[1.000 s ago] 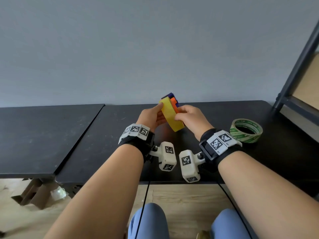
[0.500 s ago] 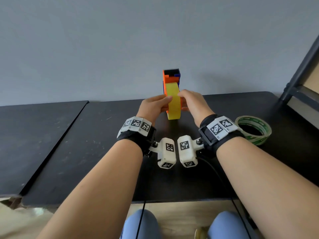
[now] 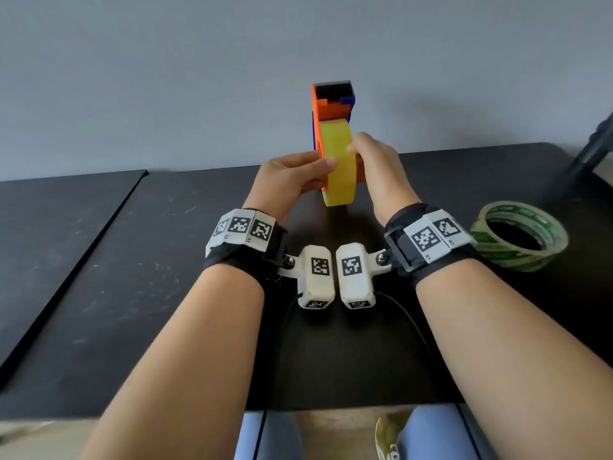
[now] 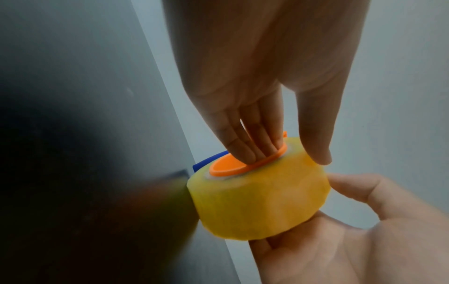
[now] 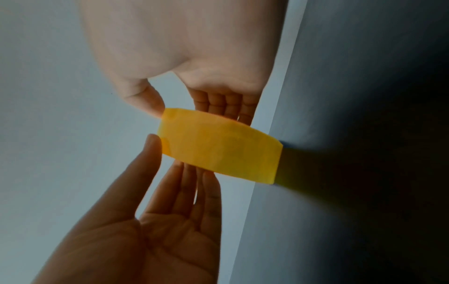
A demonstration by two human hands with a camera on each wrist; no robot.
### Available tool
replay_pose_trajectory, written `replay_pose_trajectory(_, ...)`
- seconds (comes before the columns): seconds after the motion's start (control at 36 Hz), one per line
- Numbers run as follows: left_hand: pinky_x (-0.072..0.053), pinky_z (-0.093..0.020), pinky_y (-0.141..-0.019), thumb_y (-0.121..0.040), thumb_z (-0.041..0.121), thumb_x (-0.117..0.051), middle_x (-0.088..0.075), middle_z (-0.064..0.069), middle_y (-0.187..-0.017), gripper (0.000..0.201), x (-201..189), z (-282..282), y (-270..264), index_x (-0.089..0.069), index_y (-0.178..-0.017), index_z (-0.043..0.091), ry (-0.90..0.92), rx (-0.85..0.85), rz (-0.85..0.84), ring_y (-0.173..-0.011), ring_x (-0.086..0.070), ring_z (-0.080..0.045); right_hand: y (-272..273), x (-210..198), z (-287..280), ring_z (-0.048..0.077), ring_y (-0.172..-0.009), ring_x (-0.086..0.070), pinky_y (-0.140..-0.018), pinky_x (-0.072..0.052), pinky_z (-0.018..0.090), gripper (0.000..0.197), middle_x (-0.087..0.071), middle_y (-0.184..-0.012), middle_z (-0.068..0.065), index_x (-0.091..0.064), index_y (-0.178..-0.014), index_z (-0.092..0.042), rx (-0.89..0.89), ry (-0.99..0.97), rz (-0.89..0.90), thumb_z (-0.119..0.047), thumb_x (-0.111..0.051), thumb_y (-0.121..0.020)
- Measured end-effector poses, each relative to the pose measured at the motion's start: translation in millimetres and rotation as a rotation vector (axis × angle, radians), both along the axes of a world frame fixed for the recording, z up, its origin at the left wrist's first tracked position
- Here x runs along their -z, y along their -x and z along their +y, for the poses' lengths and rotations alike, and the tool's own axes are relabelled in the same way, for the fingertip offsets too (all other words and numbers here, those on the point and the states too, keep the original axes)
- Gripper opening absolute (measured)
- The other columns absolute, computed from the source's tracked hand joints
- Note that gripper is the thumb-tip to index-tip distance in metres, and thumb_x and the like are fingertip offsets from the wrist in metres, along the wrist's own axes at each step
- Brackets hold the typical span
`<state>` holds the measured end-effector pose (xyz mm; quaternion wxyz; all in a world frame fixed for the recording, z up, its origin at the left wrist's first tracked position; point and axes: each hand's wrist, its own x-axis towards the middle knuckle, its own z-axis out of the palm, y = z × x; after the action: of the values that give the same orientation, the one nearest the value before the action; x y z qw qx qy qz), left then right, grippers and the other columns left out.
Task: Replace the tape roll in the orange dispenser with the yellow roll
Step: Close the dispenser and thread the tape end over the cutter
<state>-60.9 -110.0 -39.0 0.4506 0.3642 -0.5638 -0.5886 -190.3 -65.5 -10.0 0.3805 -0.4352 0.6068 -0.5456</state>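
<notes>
The orange dispenser (image 3: pixel 331 107) stands upright in the air above the black table (image 3: pixel 132 293), with the yellow roll (image 3: pixel 338 167) seated in it. My left hand (image 3: pixel 298 174) is at its left side. Its straight fingers (image 4: pixel 245 148) press on the orange hub (image 4: pixel 226 169), and its thumb rests on the roll's rim. My right hand (image 3: pixel 378 167) grips from the right, with the thumb on the yellow roll (image 5: pixel 218 151) and the palm cupping its far side (image 4: pixel 340 221). The dispenser's lower part is hidden by the hands.
A green and clear tape roll (image 3: pixel 519 235) lies flat on the table beside my right wrist. A second dark tabletop (image 3: pixel 49 227) adjoins on the left. A dark shelf frame (image 3: pixel 593 151) rises at the far right. A grey wall stands behind.
The dispenser with the yellow roll has turned from tilted to upright and risen a little. Both hands stayed on its sides.
</notes>
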Motion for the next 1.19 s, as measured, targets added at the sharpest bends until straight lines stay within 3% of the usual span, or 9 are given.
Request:
replay_pose_trajectory(0.14,-0.056,-0.028,-0.084,-0.084,0.012,-0.072,-0.076,-0.012,-0.101,0.023,1,-3,-1,-0.073,-0.106,0.005,0.015,-0.007,-0.004,-0.090,-0.072,-0.021,2,6,0,0.030,-0.087,-0.057,-0.096,-0.047,0.054,0.029,-0.056,-0.089,0.012,-0.053,-0.081,-0.013,-0.024,0.020,0.026,-0.039,-0.048,-0.069)
replay_pose_trajectory(0.28,-0.057,-0.028,-0.084,-0.085,0.012,-0.072,-0.076,-0.011,-0.103,0.023,1,-3,-2,-0.073,-0.107,0.005,0.042,-0.004,-0.036,-0.092,-0.073,-0.020,6,11,-2,0.044,-0.097,-0.059,-0.098,-0.045,0.058,0.046,-0.057,-0.092,0.014,-0.056,-0.085,-0.014,-0.039,0.022,0.022,-0.048,-0.051,-0.054)
replay_pose_trajectory(0.36,-0.057,-0.030,-0.086,-0.085,0.010,-0.071,-0.075,-0.013,-0.105,0.025,4,-1,-1,-0.072,-0.109,0.002,0.051,-0.005,-0.017,-0.094,-0.073,-0.022,5,7,0,0.033,-0.087,-0.056,-0.090,-0.048,0.053,0.038,-0.055,-0.090,0.014,-0.052,-0.083,-0.013,-0.061,0.030,0.024,-0.044,-0.051,-0.060)
replay_pose_trajectory(0.44,-0.056,-0.028,-0.083,-0.085,0.008,-0.069,-0.076,-0.011,-0.103,0.022,6,3,-3,-0.073,-0.107,0.004,0.066,0.003,-0.012,-0.093,-0.073,-0.020,2,5,1,0.026,-0.083,-0.055,-0.078,-0.045,0.039,0.032,-0.054,-0.090,0.014,-0.050,-0.089,-0.011,-0.084,0.034,0.005,-0.036,-0.047,-0.068)
replay_pose_trajectory(0.58,-0.057,-0.035,-0.089,-0.084,0.007,-0.070,-0.076,-0.013,-0.103,0.021,6,5,-4,-0.074,-0.105,0.004,0.064,-0.008,0.001,-0.096,-0.072,-0.025,6,12,-3,0.024,-0.085,-0.055,-0.075,-0.044,0.034,0.011,-0.053,-0.093,0.012,-0.047,-0.092,-0.010,-0.098,0.055,-0.035,-0.021,-0.045,-0.091)
replay_pose_trajectory(0.75,-0.058,-0.026,-0.078,-0.084,0.007,-0.070,-0.077,-0.012,-0.095,0.018,6,7,-1,-0.074,-0.102,0.003,0.078,-0.048,0.006,-0.085,-0.072,-0.020,3,10,-1,0.026,-0.086,-0.054,-0.083,-0.047,0.042,0.029,-0.052,-0.092,0.012,-0.046,-0.086,-0.012,-0.112,0.046,-0.022,-0.035,-0.047,-0.067)
replay_pose_trajectory(0.89,-0.056,-0.020,-0.071,-0.084,0.012,-0.072,-0.078,-0.009,-0.089,0.018,6,8,2,-0.075,-0.100,0.005,0.103,-0.085,0.001,-0.078,-0.073,-0.015,4,11,0,0.029,-0.088,-0.053,-0.100,-0.044,0.057,0.032,-0.052,-0.092,0.012,-0.051,-0.085,-0.014,-0.097,0.024,-0.009,-0.037,-0.048,-0.063)
replay_pose_trajectory(1.03,-0.055,-0.018,-0.063,-0.085,0.017,-0.072,-0.077,-0.005,-0.075,0.014,5,8,6,-0.076,-0.091,0.005,0.118,-0.165,0.017,-0.067,-0.071,-0.012,6,12,-3,0.022,-0.086,-0.053,-0.072,-0.043,0.031,0.007,-0.052,-0.086,0.008,-0.047,-0.079,-0.011,-0.097,0.043,0.015,-0.015,-0.048,-0.085)
replay_pose_trajectory(1.19,-0.057,-0.021,-0.063,-0.086,0.024,-0.072,-0.075,-0.008,-0.072,0.020,6,8,9,-0.077,-0.083,0.005,0.138,-0.223,0.012,-0.065,-0.071,-0.013,8,12,-1,0.023,-0.092,-0.059,-0.080,-0.045,0.038,0.008,-0.059,-0.087,0.005,-0.052,-0.079,-0.012,-0.149,0.048,0.058,-0.020,-0.049,-0.080)
